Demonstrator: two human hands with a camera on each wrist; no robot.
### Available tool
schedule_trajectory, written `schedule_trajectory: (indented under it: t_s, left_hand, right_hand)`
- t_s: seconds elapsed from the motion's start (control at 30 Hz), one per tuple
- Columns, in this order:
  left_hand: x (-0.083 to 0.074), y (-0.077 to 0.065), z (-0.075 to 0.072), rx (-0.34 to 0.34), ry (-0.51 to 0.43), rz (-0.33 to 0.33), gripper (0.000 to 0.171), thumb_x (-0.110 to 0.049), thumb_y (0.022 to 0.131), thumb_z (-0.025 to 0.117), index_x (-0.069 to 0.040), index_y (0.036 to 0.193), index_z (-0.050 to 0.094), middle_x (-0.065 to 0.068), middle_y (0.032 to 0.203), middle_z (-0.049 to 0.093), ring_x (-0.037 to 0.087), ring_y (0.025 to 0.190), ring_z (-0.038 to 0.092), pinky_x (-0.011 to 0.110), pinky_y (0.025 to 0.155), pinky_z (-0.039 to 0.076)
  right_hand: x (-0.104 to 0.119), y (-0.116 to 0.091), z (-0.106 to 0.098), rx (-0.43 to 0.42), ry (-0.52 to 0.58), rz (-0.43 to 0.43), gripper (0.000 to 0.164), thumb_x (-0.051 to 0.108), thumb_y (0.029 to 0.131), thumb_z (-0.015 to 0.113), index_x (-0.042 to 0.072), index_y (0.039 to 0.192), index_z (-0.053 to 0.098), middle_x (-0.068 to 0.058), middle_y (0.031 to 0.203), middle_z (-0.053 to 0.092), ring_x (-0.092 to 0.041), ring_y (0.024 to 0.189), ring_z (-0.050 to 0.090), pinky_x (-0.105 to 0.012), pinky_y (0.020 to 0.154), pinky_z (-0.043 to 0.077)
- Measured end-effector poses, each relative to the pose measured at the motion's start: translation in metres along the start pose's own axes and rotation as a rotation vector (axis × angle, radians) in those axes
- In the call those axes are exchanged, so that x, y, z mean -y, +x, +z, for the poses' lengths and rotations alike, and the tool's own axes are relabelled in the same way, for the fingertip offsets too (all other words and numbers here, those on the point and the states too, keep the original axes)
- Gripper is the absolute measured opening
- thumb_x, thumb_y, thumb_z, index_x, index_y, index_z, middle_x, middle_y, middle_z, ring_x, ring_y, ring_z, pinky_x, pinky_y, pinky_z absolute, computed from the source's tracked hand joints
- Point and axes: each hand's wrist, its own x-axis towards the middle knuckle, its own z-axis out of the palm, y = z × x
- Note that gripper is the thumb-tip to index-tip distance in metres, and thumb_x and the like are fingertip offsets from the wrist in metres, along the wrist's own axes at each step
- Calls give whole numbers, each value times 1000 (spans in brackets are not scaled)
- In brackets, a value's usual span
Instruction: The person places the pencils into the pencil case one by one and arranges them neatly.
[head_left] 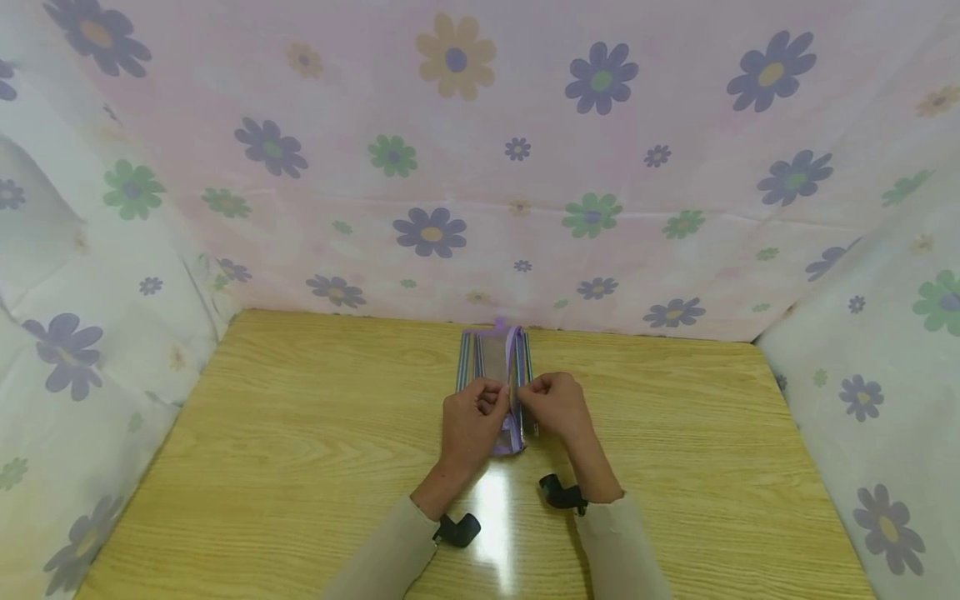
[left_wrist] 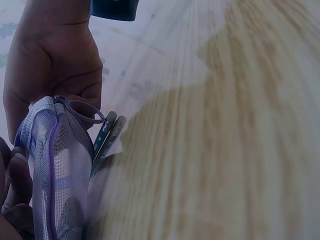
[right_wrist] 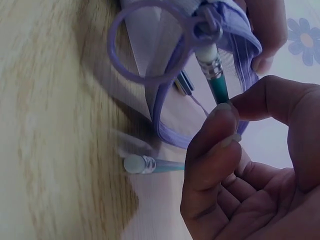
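A purple-trimmed mesh zip pouch (head_left: pixel 495 354) stands upright between the two hands. My left hand (head_left: pixel 471 423) grips the pouch's near side, its fingertips at the mesh (left_wrist: pixel 70 185) in the left wrist view. With thumb and fingertips, my right hand (head_left: pixel 557 404) pinches a green pencil (right_wrist: pixel 218 87) with a white eraser, at the pouch's unzipped mouth. A purple ring pull (right_wrist: pixel 114 47) hangs from the zip. Inside the pouch, a dark slim item (right_wrist: pixel 184 82) shows.
Striped pencils (head_left: pixel 463 362) lie at the pouch's left, and others (head_left: pixel 530 358) lie along its right. One pencil with a white eraser (right_wrist: pixel 134 164) rests on the wooden table (head_left: pixel 300 433). Flower-printed cloth (head_left: pixel 480 167) hangs behind and at both sides.
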Motion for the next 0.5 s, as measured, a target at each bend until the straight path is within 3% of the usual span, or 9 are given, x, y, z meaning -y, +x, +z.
schedule_trajectory:
  t_s: [0.5]
  left_hand:
    - [-3, 0, -1, 13, 3, -30, 8, -10, 99, 75, -6, 92, 76, 0, 75, 74, 7, 59, 67, 22, 53, 56]
  right_hand:
    - [-2, 0, 4, 18, 6, -26, 16, 14, 90, 69, 1, 87, 77, -6, 67, 70, -15, 52, 58, -28, 48, 47]
